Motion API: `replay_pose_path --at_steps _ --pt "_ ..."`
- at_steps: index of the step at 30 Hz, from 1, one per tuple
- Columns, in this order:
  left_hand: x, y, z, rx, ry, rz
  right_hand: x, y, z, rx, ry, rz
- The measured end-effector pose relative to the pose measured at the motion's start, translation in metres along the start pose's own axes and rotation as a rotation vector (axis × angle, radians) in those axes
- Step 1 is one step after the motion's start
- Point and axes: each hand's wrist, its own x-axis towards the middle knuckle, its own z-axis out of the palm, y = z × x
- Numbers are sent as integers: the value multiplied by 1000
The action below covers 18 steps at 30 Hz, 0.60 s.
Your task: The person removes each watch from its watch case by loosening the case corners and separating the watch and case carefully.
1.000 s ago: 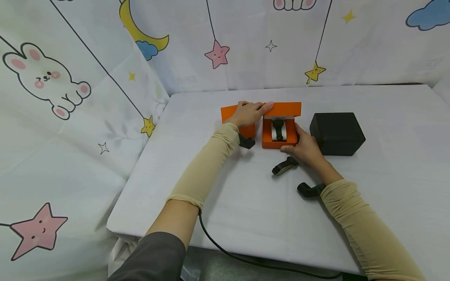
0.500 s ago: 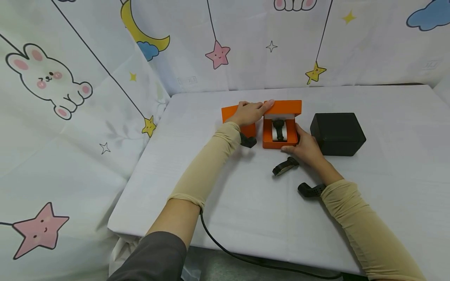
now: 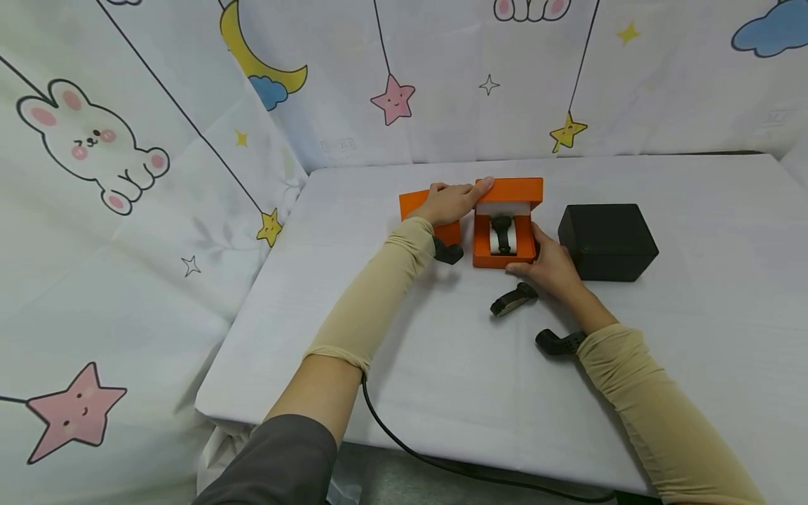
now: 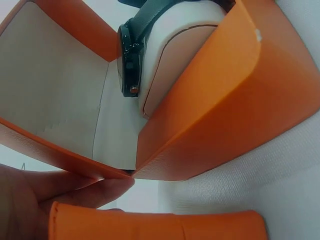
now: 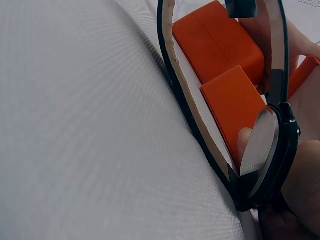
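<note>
Nearest, a loose dark watch (image 3: pixel 513 299) lay on its side on the white, cloth-covered bench (image 3: pixel 442 379). Past it stood an open orange box (image 3: pixel 491 261), smooth and crisp-edged, a black watch (image 3: pixel 502 235) strapped round its pale cushion (image 4: pixel 175 70). The right grip (image 3: pixel 549 265) clasped its front right corner; the left grip (image 3: pixel 447 203) touched the raised lid (image 3: pixel 513 190), though whether it pinched, I couldn't tell.

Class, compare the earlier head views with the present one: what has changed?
The lid of the open orange box has tilted slightly farther up, with the left hand at its edge. Nothing was newly gripped or released. The right hand, boxed watch, loose watch and black box stayed put.
</note>
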Motion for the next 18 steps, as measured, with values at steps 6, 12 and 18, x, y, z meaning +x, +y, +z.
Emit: replay_pose_path --at_steps 6,12,18 --pt "3 -1 -1 -49 -15 3 0 0 0 0 4 5" --pt "6 -3 0 -64 -18 1 -1 0 -1 1 4 9" --pt "7 -4 0 -81 -23 2 -1 0 0 -8 5 8"
